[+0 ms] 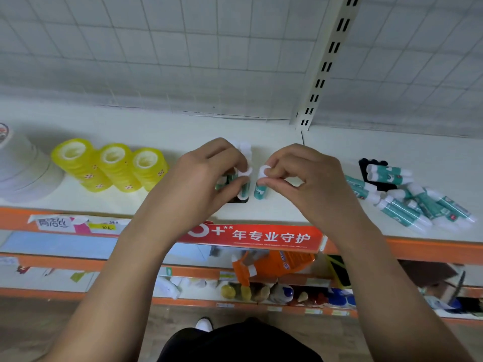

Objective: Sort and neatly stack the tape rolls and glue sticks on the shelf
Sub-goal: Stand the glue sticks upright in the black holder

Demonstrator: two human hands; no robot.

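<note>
Both forearms reach up over the shelf [156, 207] edge. Left hand [209, 176] curls round upright glue sticks [244, 184] in a black tray. Right hand [300, 176] pinches 1 glue stick [260, 190] by its white cap.

A single head-worn camera looks steeply down, close over the white shelf [261, 126] and lower shelves.
</note>
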